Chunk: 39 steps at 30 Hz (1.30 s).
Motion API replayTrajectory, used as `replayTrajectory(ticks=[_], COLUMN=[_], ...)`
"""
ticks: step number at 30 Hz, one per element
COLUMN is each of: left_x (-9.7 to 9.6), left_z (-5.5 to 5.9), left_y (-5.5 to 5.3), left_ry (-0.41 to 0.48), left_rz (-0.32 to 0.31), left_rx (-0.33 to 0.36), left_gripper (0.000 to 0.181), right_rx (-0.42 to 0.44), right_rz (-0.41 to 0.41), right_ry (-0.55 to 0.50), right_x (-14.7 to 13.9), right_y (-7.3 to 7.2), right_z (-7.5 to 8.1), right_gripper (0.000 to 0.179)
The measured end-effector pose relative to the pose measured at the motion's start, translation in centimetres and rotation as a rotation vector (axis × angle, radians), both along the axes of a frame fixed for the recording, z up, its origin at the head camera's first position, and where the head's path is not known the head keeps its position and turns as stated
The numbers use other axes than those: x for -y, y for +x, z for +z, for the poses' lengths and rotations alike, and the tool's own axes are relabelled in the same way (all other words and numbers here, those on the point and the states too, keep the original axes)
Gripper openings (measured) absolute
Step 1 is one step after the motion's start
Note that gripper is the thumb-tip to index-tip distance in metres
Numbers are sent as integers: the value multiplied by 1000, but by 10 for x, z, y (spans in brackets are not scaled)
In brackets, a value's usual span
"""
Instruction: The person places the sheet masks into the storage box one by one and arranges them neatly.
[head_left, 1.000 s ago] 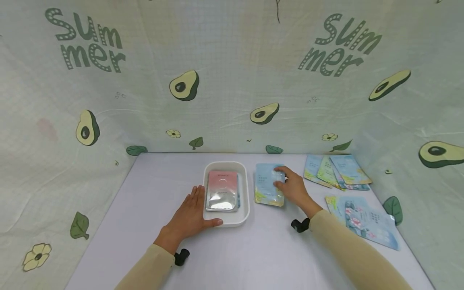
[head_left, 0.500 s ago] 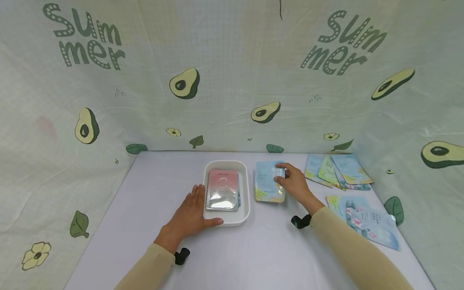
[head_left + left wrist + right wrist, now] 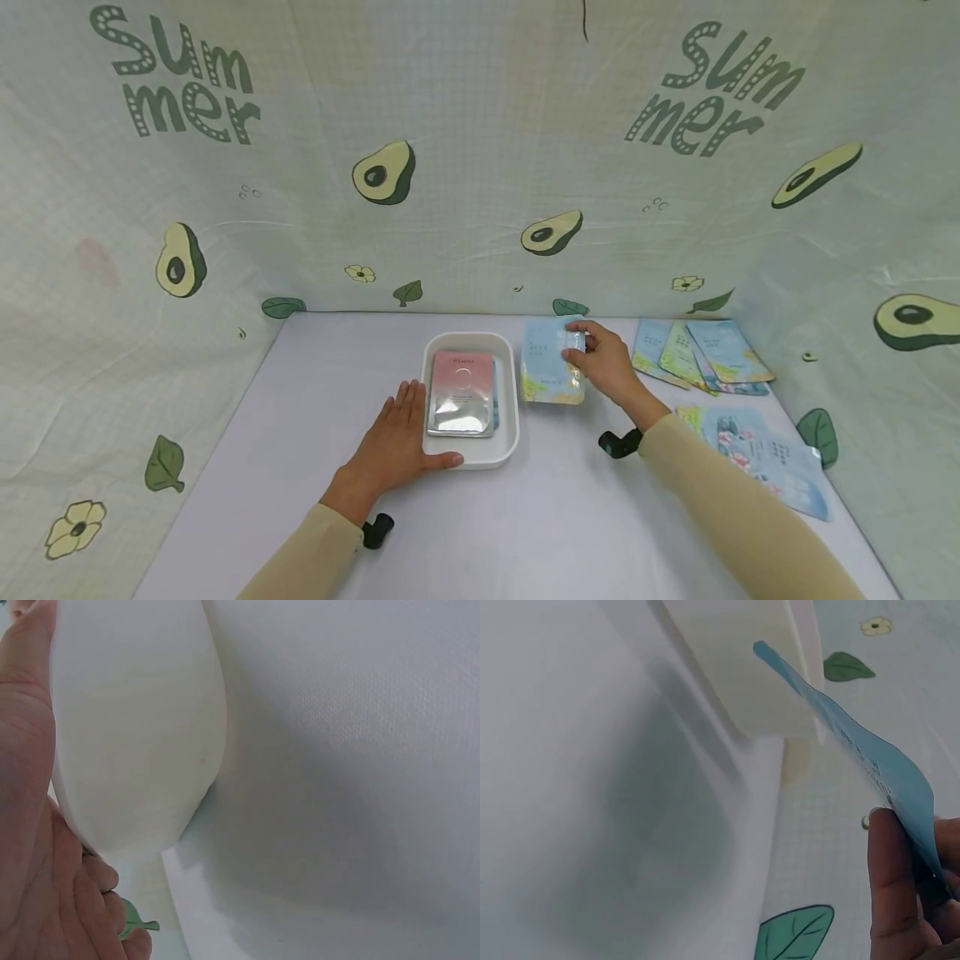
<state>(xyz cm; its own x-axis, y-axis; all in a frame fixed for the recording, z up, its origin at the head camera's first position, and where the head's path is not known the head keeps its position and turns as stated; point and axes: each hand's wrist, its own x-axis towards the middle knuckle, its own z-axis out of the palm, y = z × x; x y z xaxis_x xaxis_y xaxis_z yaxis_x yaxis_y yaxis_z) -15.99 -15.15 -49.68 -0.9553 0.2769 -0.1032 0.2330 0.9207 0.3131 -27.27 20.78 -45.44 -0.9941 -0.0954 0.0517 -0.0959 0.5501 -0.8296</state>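
My right hand [image 3: 606,360] pinches a light blue face mask sachet [image 3: 546,363] by its right edge, thumb in front. In the right wrist view the sachet [image 3: 862,750] shows nearly edge-on, raised off the white table with a shadow below. My left hand [image 3: 390,437] rests along the left side of a white plastic tray [image 3: 480,454], fingers straight and thumb at the near rim. The left wrist view shows the hand against the tray's outer wall [image 3: 142,727]. Inside the tray lies a pink and silver mask sachet [image 3: 461,387], covering most of a blue one.
Several mask sachets [image 3: 726,348] are fanned at the back right of the table [image 3: 525,517]. More blue sachets [image 3: 780,467] lie overlapping at the right edge, partly behind my right sleeve. A patterned cloth [image 3: 465,125] hangs around the table's back and sides.
My right hand has lifted the blue sachet off the table and brought it slightly back and left, nearer the tray. The left hand stays put at the tray.
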Motion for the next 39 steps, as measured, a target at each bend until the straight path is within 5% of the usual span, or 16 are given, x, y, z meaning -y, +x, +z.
replayTrajectory(ticks=[17, 29, 39], left_x=[-1, 0, -1], left_z=[3, 2, 4], left_y=[1, -1, 0], left_ry=[-37, -95, -84], left_rz=[-11, -19, -14], left_rx=[-14, -43, -30], left_gripper=[135, 135, 134], right_rx=[-10, 71, 113], right_rz=[47, 40, 44], right_ry=[-110, -166, -90], right_x=[52, 111, 140], right_y=[-2, 1, 3], right_z=[24, 1, -15], right_gripper=[47, 44, 44])
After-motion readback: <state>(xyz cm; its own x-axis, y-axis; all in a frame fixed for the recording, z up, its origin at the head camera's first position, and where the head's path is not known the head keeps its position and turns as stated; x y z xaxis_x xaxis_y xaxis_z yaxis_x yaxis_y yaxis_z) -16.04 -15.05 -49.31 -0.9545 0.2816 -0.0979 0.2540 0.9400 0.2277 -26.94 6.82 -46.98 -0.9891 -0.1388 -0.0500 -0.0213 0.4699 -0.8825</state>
